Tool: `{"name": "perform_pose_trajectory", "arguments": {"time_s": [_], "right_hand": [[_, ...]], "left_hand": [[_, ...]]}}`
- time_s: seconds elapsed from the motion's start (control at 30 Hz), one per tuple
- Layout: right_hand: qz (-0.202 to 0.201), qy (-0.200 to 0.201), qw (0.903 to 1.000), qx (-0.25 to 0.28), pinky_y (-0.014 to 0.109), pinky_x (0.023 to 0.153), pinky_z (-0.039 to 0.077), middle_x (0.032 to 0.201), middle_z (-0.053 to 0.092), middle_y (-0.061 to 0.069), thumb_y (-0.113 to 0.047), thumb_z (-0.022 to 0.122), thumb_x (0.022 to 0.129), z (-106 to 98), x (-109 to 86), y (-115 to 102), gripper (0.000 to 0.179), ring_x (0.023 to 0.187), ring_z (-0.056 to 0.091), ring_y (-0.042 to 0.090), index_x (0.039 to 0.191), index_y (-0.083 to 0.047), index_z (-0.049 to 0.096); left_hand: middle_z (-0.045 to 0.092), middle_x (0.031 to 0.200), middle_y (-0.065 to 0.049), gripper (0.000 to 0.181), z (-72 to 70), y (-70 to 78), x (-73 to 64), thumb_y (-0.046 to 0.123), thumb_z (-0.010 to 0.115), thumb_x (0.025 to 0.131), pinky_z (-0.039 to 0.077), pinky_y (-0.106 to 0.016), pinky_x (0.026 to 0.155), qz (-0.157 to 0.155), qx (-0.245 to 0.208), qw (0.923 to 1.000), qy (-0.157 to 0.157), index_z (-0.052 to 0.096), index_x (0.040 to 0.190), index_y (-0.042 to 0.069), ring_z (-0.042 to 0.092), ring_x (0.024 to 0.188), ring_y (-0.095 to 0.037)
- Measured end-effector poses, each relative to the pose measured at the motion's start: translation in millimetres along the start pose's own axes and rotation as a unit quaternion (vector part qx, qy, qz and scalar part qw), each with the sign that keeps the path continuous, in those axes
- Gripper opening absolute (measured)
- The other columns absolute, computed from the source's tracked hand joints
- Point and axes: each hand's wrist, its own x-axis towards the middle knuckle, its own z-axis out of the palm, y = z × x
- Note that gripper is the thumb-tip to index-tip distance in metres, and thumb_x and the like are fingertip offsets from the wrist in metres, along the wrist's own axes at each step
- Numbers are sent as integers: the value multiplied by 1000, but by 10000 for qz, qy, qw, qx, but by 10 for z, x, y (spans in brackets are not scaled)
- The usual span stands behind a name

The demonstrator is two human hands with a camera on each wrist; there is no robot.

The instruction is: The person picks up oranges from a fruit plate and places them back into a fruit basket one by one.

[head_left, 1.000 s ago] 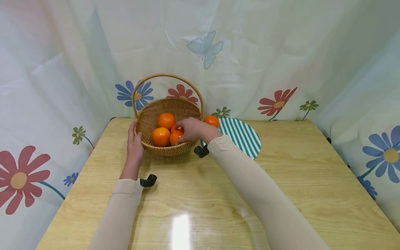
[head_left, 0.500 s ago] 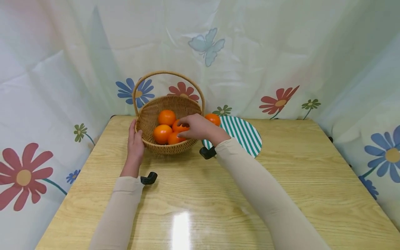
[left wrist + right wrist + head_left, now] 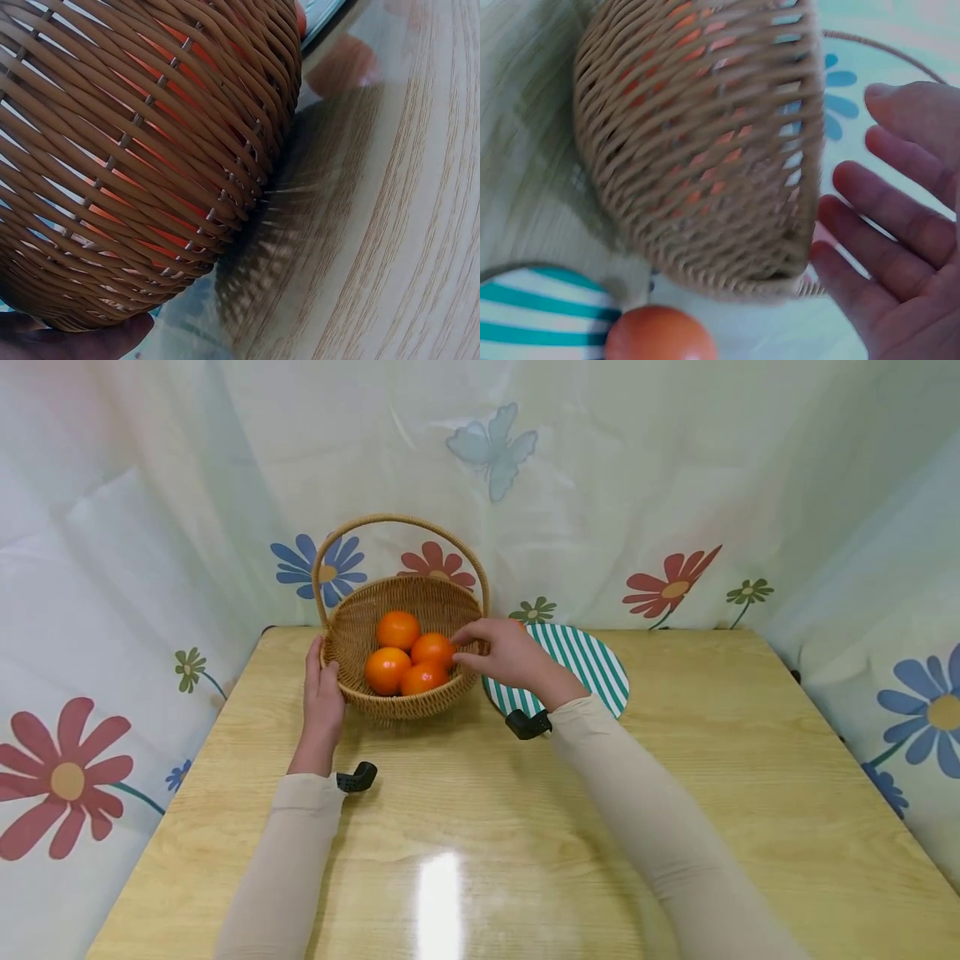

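Note:
In the head view, a wicker basket (image 3: 405, 706) with a tall hoop handle holds several smooth, shiny oranges (image 3: 387, 671). My left hand (image 3: 322, 702) grips its left side, the thumb near the rim; the left wrist view shows fingertips against the weave. At the right rim hovers my right hand (image 3: 510, 652), fingers apart and holding nothing; the right wrist view shows its loosely spread fingers beside the rim. Behind that hand, another orange (image 3: 660, 337) is mostly hidden in the head view. It sits at a round green-and-white striped plate (image 3: 588, 664).
All of this is on a light wood-grain table (image 3: 465, 802). A pale curtain (image 3: 600, 485) printed with flowers and a butterfly hangs behind the table and along both sides. Small black devices (image 3: 528, 724) are worn at the wrists.
My right hand has let go of an orange inside the basket and drawn back to the right, over the rim. My left hand stays on the basket.

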Motion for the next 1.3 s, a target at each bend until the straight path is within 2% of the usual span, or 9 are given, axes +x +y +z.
{"name": "perform_pose_trajectory", "arguments": {"time_s": [0.17,0.43,0.6,0.87,1.07,1.3], "right_hand": [[-42,419,9989,188,41,98,48,119,68,3,-27,65,93,-77,-62,118,29,112,61,24,118,-13,69],[164,885,9941,613,43,98,51,122,66,5,-25,66,92,-107,-150,299,29,112,63,29,119,-13,69],[410,973,9921,683,42,100,49,125,65,4,-24,64,92,-117,-155,411,30,116,60,29,120,-13,68],[443,1188,9892,729,47,99,48,123,64,13,-20,64,93,-108,-162,572,30,115,60,33,121,-9,66],[604,1191,9886,703,50,100,47,126,61,13,-21,64,94,-94,-137,663,33,117,57,37,124,-8,63],[804,1163,9878,655,50,104,44,134,56,9,-22,65,93,-75,-98,731,37,123,53,37,128,-11,61]], "left_hand": [[7,164,-2,56,7,43,16,21,26,104,22,-47,119,-27,-52,10000,21,9,157,26,19,148,-31],[7,164,-3,56,7,42,-21,21,27,104,23,-47,119,-50,-38,10000,5,10,157,25,20,148,-31],[6,164,-3,56,-7,-24,39,21,26,104,22,-47,120,-30,-78,10000,-10,9,157,26,19,148,-31],[9,164,5,55,-26,-268,220,26,27,104,24,-46,119,-21,-129,9999,59,11,156,35,20,148,-27],[10,163,6,54,-15,-296,231,28,27,104,24,-47,119,68,-53,9998,156,13,154,39,21,148,-27],[10,163,4,54,-19,-308,232,27,27,104,25,-47,119,73,-67,9999,133,13,155,36,22,147,-29]]}}
